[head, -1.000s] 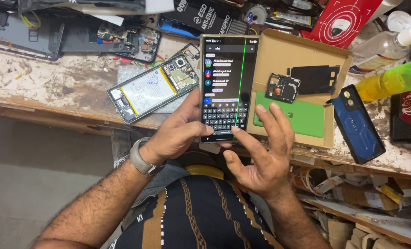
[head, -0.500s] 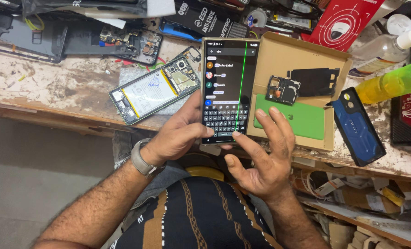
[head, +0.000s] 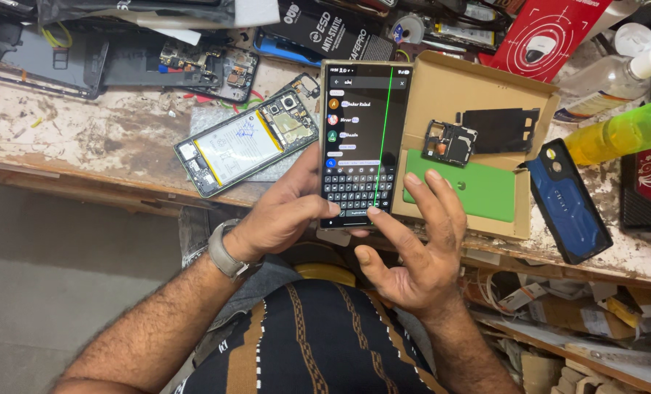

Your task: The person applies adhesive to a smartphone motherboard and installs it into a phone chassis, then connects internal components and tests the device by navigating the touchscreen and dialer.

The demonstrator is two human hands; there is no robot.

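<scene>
My left hand (head: 285, 211) grips a lit smartphone (head: 362, 124) from below, over the workbench's front edge. Its dark screen shows a list, an on-screen keyboard and a thin vertical green line. My right hand (head: 417, 244) is spread open beside it, with the index fingertip touching the bottom of the keyboard. A watch sits on my left wrist. An opened phone (head: 249, 142) with its battery and boards exposed lies on the bench just left of the held phone.
A cardboard box (head: 479, 95) right of the phone holds a green back cover (head: 479, 190) and black parts. A blue phone case (head: 566, 201), a yellow-green bottle (head: 621, 131), dismantled phones at the back left and cluttered shelves below surround the scratched workbench (head: 85, 131).
The list on the phone's screen has changed. My right index finger has shifted slightly on the keyboard. My left hand keeps its hold.
</scene>
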